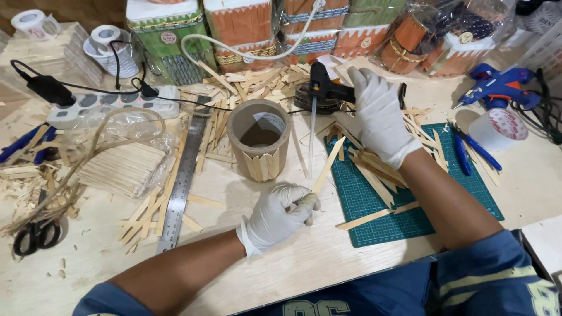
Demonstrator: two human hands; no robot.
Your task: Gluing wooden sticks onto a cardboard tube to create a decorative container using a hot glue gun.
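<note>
Both my hands wear white gloves. My left hand (pixel 280 215) pinches a thin wooden stick (pixel 326 166) that points up and to the right, just below a brown cardboard tube (pixel 258 138) with a few sticks glued to its front. My right hand (pixel 377 114) grips a black glue gun (pixel 324 89) at the far side of the green cutting mat (pixel 410 199); its glue rod points down toward the table, beside the tube.
Loose wooden sticks (pixel 252 82) lie scattered behind the tube and on the mat. A steel ruler (pixel 182 181), bagged sticks (pixel 123 167), scissors (pixel 35 234) and a power strip (pixel 111 104) are left. A blue glue gun (pixel 497 86), tape roll (pixel 500 126) and decorated boxes (pixel 240 26) are at the back.
</note>
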